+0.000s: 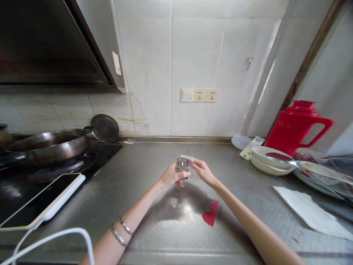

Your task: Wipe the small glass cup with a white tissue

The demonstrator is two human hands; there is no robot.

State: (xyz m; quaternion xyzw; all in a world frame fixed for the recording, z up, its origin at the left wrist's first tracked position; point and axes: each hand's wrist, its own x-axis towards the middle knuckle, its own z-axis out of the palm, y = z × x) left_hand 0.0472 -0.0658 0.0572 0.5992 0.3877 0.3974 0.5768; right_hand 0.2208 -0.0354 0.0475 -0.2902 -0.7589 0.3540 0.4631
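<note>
A small clear glass object (pixel 182 167), held above the table (pixel 154 156), is pinched in the left hand (pixel 171 176). Beside it, the right hand (pixel 204 172) has a whitish piece (pixel 186 158) at its fingertips; whether this grip pinches, I cannot tell. Nearer lies a red scrap (pixel 211 215).

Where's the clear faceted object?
Head view, centre: the clear faceted object is in the left hand, above the metal counter, with the right hand beside it.

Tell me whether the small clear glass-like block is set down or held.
Held: the left hand is wrapped around the small clear glass-like block, above the grey metal counter.
</note>
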